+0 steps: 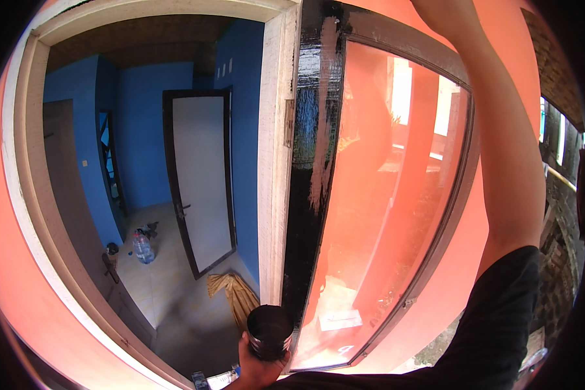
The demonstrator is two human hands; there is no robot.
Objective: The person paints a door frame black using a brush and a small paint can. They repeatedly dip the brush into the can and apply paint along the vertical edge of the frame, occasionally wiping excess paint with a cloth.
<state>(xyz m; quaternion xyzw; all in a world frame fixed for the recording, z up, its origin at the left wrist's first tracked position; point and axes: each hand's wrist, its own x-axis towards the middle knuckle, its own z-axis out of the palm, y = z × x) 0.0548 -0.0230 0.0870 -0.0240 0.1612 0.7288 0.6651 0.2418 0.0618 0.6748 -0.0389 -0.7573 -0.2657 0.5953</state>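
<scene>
Painting step: judging by the glossy black coat, the window's left stile (pixel 303 240) is in hand, with brown patches showing toward its top.
Left hand (pixel 259 365): near, fingers wrapped around the black cup (pixel 270 333), mouth up; its contents are too dark to tell.
Right hand (pixel 439 16): raised high on the right, cut off by the upper edge; whether it is closed or grips anything, I cannot tell.
Stile: left of the right hand and apart from it; its lower end is just beside the cup, contact unclear.
Glass (pixel 396 214): right of the stile.
Jamb (pixel 274 195): pale, left of the stile.
Next move: probably calls for covering the brown patches, sparing glass and jamb, cup kept level.
</scene>
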